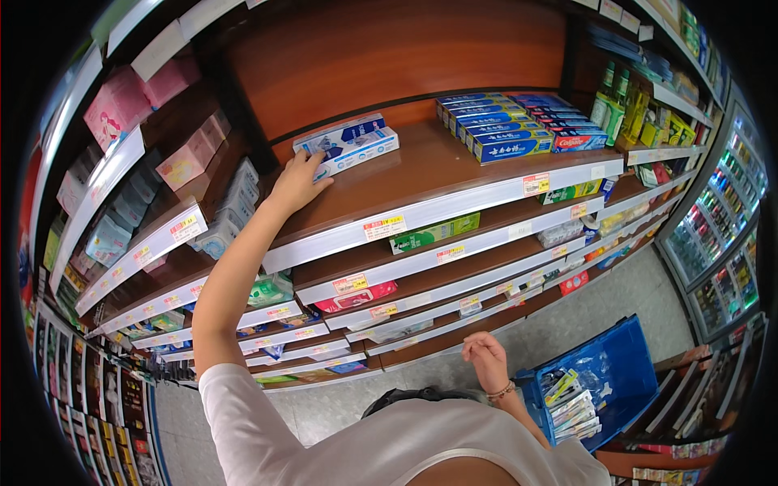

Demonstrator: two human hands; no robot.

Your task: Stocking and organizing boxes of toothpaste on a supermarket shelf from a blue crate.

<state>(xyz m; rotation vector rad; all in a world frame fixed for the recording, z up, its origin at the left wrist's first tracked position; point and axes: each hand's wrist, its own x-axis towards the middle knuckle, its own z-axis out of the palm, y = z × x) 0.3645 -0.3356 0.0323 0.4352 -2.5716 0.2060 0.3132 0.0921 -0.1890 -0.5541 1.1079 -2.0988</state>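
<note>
On the top brown shelf (pixel 419 182), my left hand (pixel 304 179) rests with its fingers on the near left end of a white and blue toothpaste box (pixel 364 149). A darker blue box (pixel 355 129) lies just behind it, against the back panel. Whether the fingers grip the near box or only touch it cannot be told. My right hand (pixel 486 358) hangs low in front of the shelves with its fingers curled, near the blue crate, and nothing shows in it. Rows of blue and yellow toothpaste boxes (pixel 510 146) and red Colgate boxes (pixel 577 141) lie farther right.
A blue plastic crate (pixel 635 364) on the right holds packaged toothbrushes (pixel 574 416) and clear plastic. Green bottles (pixel 617 112) stand at the shelf's right. Pink boxes (pixel 115 109) fill side shelves at left. Lower shelves with price rails lie below, and glass-door coolers (pixel 717 206) stand far right.
</note>
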